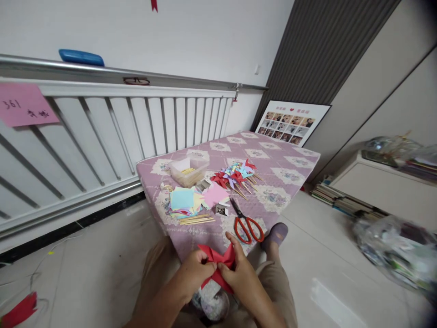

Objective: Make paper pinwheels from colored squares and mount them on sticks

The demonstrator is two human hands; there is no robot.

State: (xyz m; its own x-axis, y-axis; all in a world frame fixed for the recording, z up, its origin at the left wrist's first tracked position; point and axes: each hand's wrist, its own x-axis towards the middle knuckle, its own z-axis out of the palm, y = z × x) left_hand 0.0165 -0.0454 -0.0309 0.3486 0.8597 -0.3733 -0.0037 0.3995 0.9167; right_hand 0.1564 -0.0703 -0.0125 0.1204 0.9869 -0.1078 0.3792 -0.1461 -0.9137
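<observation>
Both my hands hold a folded red paper piece [216,258] just in front of the low table's near edge. My left hand [193,271] pinches its left side with closed fingers. Closed on the right side is my right hand [241,275], thumb pressing toward the middle. On the table beyond lie red-handled scissors [246,224], a stack of coloured paper squares [187,201], a pink sheet [215,194], wooden sticks [196,220] and a bunch of finished paper pinwheels [235,176].
A table with a purple patterned cloth [273,168] stands against a white radiator [102,132]. A clear plastic box [189,170] sits at its far left. A photo board [292,122], stacked books [344,202] and plastic bags [396,248] are to the right.
</observation>
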